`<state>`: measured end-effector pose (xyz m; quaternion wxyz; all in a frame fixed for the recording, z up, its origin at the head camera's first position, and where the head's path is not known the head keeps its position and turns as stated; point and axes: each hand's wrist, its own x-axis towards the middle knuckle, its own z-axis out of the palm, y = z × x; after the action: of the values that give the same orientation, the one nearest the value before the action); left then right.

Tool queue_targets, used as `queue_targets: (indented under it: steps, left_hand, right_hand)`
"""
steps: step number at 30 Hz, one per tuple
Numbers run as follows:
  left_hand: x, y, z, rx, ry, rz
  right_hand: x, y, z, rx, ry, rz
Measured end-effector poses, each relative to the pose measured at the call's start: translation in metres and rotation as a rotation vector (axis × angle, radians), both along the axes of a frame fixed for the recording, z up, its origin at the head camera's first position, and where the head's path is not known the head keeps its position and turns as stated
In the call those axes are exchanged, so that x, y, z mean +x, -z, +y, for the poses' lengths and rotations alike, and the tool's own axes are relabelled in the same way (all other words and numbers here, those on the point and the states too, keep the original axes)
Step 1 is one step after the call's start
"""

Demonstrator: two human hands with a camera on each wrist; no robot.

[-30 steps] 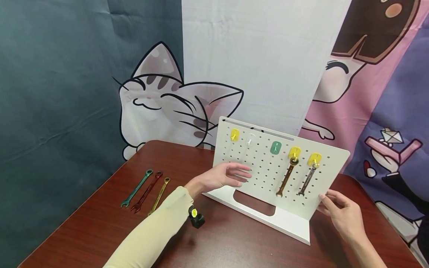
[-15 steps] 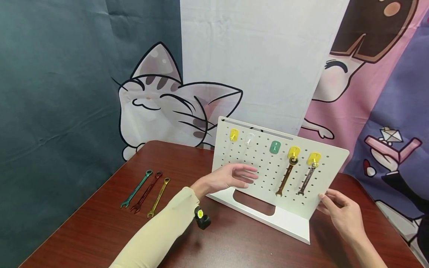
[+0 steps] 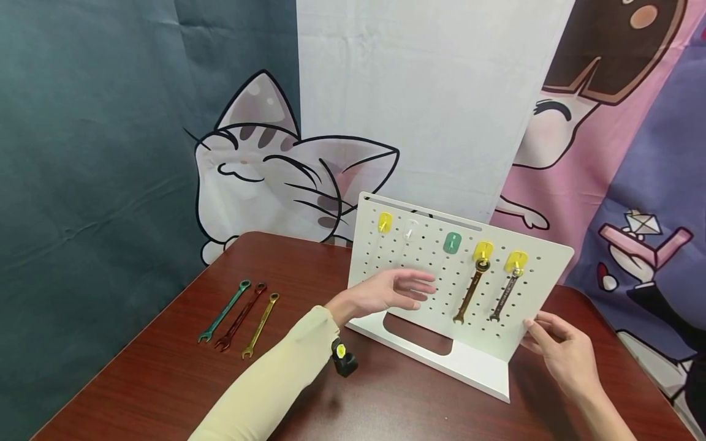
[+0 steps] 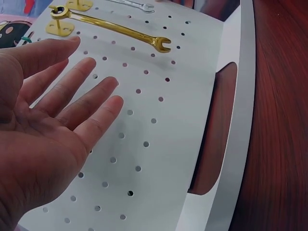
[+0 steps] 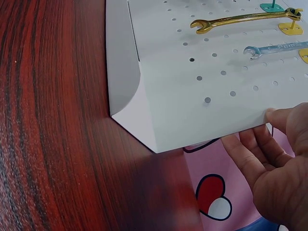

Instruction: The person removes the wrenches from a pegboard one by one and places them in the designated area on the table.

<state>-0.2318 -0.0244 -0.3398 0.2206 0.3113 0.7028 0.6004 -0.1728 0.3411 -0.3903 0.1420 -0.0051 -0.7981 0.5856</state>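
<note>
A white pegboard (image 3: 436, 260) stands on the table with a row of hooks near its top. From two yellow hooks at its right hang a gold combination wrench (image 3: 470, 297) and a silver combination wrench (image 3: 504, 299). My left hand (image 3: 388, 291) hovers before the middle of the board, fingers spread and holding nothing; the left wrist view shows the gold wrench just beyond its fingertips. My right hand (image 3: 568, 355) pinches the board's right edge, thumb on the front and fingers behind, as the right wrist view (image 5: 284, 159) confirms.
Left of the board, a green wrench (image 3: 225, 310), a red wrench (image 3: 242, 313) and a yellow wrench (image 3: 261, 324) lie side by side on the brown table (image 3: 165, 367). A yellow hook (image 3: 385, 222), a clear hook (image 3: 410, 229) and a green hook (image 3: 452, 242) carry nothing.
My left hand has drifted a little to the right across the front of the pegboard. My right hand keeps its hold on the edge, and the wrenches stay where they were.
</note>
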Motion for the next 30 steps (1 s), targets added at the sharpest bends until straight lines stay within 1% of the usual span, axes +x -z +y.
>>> queue_targets:
  steps: [5, 12, 16, 18, 23, 28, 30]
  left_hand:
    - [-0.001, -0.001, 0.006, 0.002, 0.009, 0.007]
    - [-0.002, -0.002, 0.014, -0.016, 0.0, 0.027]
    - [-0.001, -0.004, 0.018, -0.017, 0.002, 0.036]
    - [-0.001, -0.005, 0.021, -0.014, 0.003, 0.041]
    - [-0.002, -0.007, 0.026, -0.011, 0.014, 0.051]
    - [-0.003, -0.009, 0.031, -0.031, 0.016, 0.056]
    - [-0.003, -0.01, 0.033, -0.045, 0.019, 0.062]
  right_hand:
    - [0.0, 0.0, 0.0, 0.004, 0.004, -0.001]
    - [0.001, -0.001, -0.001, -0.004, 0.001, 0.0]
    - [0.001, -0.001, -0.001, 0.009, 0.004, 0.004]
    - [0.001, -0.001, -0.001, 0.031, 0.01, 0.006]
    - [0.001, -0.001, -0.001, 0.032, 0.009, 0.006]
    - [0.0, -0.001, -0.001, 0.072, 0.023, 0.002]
    - [0.001, -0.001, -0.001, 0.069, 0.021, 0.0]
